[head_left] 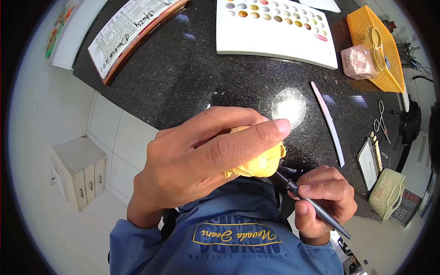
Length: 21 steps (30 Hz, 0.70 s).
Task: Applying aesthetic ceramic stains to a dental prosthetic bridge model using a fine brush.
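My left hand (pixel 188 165) is closed around a lumpy yellow piece (pixel 261 162), with the thumb lying across its top; part of the piece is hidden under the fingers. My right hand (pixel 327 201) grips a slim dark grey pen-like tool (pixel 328 215) near the lower right of the piece. The tool's thin front end points up and left to the piece; whether it touches cannot be made out. Both hands are in front of my blue-clad body, at the near edge of a speckled black counter (pixel 151 87). A pale flat strip (pixel 327 123) lies to the right.
A white board with colored dots (pixel 275 50) and a printed-paper stack (pixel 114 43) lie at the back. On the right are a yellow basket (pixel 362 18), a pink jar (pixel 355 64), scissor-like forceps (pixel 382 130), a tab card (pixel 369 162) and a woven holder (pixel 385 197). A cabinet (pixel 78 160) stands lower left.
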{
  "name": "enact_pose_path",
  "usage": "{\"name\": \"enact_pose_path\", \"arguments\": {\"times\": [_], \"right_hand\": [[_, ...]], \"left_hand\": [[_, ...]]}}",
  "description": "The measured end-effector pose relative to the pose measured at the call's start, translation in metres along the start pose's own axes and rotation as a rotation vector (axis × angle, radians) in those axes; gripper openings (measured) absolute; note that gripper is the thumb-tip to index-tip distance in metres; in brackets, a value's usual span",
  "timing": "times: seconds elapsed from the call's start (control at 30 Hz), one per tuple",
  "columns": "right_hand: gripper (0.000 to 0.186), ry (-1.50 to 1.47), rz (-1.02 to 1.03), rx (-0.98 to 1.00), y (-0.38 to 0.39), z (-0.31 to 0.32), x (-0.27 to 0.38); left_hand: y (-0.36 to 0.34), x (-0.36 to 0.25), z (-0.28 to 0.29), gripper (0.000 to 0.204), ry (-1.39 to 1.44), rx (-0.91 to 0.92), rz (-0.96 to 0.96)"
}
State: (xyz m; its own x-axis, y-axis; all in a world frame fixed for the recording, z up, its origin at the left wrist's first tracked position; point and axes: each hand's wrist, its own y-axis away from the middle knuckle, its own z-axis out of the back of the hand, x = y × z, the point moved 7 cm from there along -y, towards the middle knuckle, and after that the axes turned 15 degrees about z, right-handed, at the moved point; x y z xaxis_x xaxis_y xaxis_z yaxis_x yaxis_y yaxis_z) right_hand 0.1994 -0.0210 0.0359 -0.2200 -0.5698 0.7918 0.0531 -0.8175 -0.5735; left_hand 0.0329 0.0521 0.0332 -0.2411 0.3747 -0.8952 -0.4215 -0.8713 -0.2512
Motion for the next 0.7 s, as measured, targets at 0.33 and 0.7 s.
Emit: {"name": "enact_pose_path", "arguments": {"times": [0.33, 0.7], "right_hand": [[0.018, -0.001, -0.034, -0.051, 0.0006, 0.0038, 0.002], [0.016, 0.021, -0.017, -0.02, -0.001, 0.0014, 0.0006]], "left_hand": [[0.0005, -0.0009, -0.0017, 0.049, 0.013, -0.014, -0.006], [0.0009, -0.0018, -0.0012, 0.05, 0.014, -0.013, -0.008]]}}
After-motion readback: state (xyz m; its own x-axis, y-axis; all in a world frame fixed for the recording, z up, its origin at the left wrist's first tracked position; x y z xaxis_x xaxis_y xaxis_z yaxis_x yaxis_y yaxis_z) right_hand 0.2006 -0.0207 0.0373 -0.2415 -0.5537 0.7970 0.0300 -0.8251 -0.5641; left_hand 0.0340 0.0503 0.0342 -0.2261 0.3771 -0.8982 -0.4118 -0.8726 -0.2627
